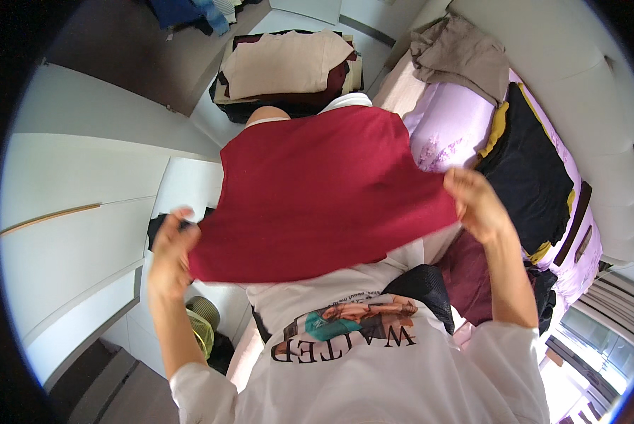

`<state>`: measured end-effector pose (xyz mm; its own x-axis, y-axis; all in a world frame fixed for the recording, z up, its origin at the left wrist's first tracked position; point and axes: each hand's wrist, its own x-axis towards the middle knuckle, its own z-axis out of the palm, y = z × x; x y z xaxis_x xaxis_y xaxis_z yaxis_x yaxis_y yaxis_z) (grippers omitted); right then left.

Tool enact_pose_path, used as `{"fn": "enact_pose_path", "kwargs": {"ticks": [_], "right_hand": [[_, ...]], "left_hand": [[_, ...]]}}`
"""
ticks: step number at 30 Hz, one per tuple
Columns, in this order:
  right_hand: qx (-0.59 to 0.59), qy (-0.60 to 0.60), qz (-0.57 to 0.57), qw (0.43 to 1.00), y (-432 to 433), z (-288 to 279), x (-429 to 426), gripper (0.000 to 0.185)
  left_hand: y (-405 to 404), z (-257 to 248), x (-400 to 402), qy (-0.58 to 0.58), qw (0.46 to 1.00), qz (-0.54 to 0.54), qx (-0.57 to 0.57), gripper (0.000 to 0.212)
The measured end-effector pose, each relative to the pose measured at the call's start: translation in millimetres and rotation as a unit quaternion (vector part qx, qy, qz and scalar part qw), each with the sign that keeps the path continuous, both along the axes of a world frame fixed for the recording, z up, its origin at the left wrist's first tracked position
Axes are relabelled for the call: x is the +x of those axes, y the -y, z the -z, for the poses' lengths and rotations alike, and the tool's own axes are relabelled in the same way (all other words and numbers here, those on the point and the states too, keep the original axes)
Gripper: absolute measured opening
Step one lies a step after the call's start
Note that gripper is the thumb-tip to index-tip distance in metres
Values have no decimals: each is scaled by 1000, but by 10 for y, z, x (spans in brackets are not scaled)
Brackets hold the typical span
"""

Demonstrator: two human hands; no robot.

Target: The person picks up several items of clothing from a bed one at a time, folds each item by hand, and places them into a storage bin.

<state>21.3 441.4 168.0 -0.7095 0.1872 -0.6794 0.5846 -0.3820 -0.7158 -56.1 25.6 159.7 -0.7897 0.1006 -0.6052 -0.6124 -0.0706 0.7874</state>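
A dark red cloth garment (317, 196) is stretched out flat above my lap. My left hand (174, 254) grips its lower left corner, and my right hand (470, 201) grips the corner on the right. Both hands look slightly blurred. Beyond the garment lies a stack of folded clothes with a beige garment (285, 63) on top. Near my right hand, a folded black and yellow garment (529, 169) rests on the bed. A maroon cloth (470, 275) lies partly behind my right forearm.
The bed's lilac floral bedding (449, 122) is at the right, with a crumpled taupe garment (460, 58) near its padded headboard (598, 95). A white cabinet (78, 180) stands at the left. A yellow-green mesh basket (200, 328) is by my left forearm. Blue clothes (184, 13) lie at the top left.
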Motion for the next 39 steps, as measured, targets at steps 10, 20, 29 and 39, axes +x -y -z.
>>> {"fn": "enact_pose_path", "kwargs": {"ticks": [10, 20, 29, 39], "right_hand": [[-235, -210, 77, 946, -422, -104, -1829, 11], [-202, -213, 131, 947, -595, -181, -1958, 8], [104, -197, 106, 969, -228, -296, -952, 6], [154, 64, -125, 978, -342, 900, 551, 20]], "left_hand": [[-252, -217, -1875, -89, 969, -74, 218, 17], [-438, -439, -2051, -122, 971, -80, 191, 16], [-412, -499, -938, -166, 984, -66, 10, 22], [285, 1083, 470, 66, 990, 120, -37, 38]]}}
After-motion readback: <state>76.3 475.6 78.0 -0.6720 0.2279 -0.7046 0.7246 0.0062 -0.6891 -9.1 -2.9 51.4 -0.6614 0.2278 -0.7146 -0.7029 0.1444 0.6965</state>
